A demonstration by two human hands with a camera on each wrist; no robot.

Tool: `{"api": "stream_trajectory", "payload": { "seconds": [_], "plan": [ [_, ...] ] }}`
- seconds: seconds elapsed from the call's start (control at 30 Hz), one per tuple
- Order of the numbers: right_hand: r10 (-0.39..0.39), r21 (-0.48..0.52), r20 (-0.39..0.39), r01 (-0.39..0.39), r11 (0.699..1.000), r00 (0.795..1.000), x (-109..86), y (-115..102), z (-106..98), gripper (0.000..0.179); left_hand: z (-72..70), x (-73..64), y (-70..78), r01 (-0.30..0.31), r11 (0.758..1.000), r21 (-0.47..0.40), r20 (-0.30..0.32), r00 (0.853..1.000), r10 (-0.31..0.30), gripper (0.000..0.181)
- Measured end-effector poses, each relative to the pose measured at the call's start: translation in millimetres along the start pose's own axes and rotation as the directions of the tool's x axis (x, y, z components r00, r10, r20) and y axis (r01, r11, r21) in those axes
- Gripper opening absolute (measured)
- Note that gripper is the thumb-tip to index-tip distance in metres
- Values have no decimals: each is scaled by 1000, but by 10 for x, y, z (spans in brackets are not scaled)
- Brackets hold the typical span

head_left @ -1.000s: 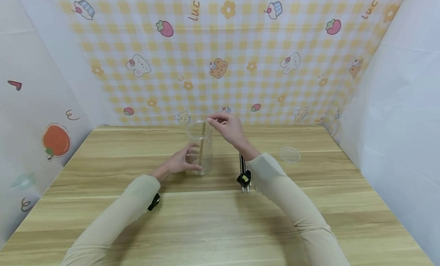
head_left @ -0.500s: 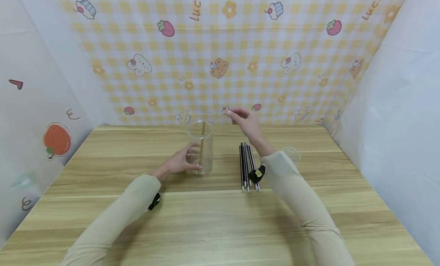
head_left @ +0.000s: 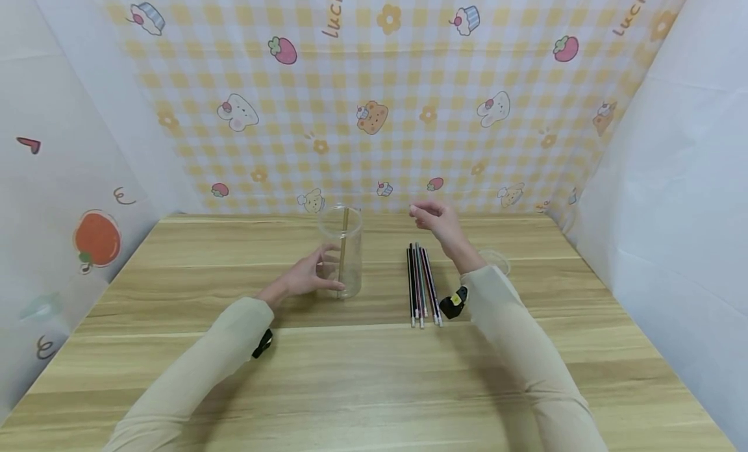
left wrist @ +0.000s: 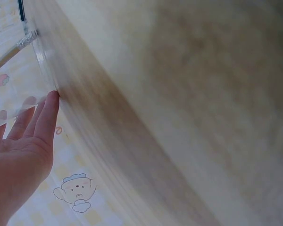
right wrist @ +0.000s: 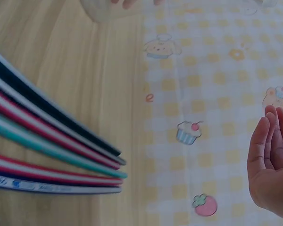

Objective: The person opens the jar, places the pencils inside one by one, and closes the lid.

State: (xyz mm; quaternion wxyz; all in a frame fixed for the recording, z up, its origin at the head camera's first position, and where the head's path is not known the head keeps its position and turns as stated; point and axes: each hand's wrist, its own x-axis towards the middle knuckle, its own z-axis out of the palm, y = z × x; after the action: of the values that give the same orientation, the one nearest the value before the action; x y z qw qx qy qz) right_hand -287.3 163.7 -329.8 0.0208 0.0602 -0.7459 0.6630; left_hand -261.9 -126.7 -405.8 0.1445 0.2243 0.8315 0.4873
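Note:
A tall clear plastic jar (head_left: 352, 263) stands upright on the wooden table, with one gold pencil (head_left: 343, 251) leaning inside it. My left hand (head_left: 306, 272) holds the jar low on its left side, thumb in front and fingers behind. In the left wrist view the fingers (left wrist: 46, 117) lie along the clear wall, and the pencil's eraser end (left wrist: 26, 40) is at the jar's bottom. My right hand (head_left: 438, 221) is in the air beyond a bunch of pencils (head_left: 422, 283), fingers loosely bent, holding nothing. Those pencils, dark, red and green, lie with their eraser ends towards me.
A round clear lid (head_left: 495, 260) lies on the table to the right, partly hidden behind the right forearm. The patterned cloth backdrop (head_left: 403, 82) rises at the table's far edge. White sheets (head_left: 672, 179) enclose both sides.
My right hand has let go of the gold pencil in the jar and moved right, over past the bunch of pencils. The left hand and jar have stayed in place.

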Motion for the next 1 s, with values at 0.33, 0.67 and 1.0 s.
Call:
{"api": "stream_trajectory", "payload": {
  "seconds": [0.33,0.67,1.0],
  "plan": [
    [157,-68,21,-156,985,987,-21,302,-175,35,-2,10,-25,-10,1000,-8,7,1000,10,83],
    [190,-101,-2,-189,977,982,82,724,-380,45,-2,0,1,11,1000,-1,-2,1000,-11,84],
    [300,-116,8,-297,948,954,-69,636,-347,33,-6,9,-9,6,1000,17,-7,1000,-5,85]
  ]
}}
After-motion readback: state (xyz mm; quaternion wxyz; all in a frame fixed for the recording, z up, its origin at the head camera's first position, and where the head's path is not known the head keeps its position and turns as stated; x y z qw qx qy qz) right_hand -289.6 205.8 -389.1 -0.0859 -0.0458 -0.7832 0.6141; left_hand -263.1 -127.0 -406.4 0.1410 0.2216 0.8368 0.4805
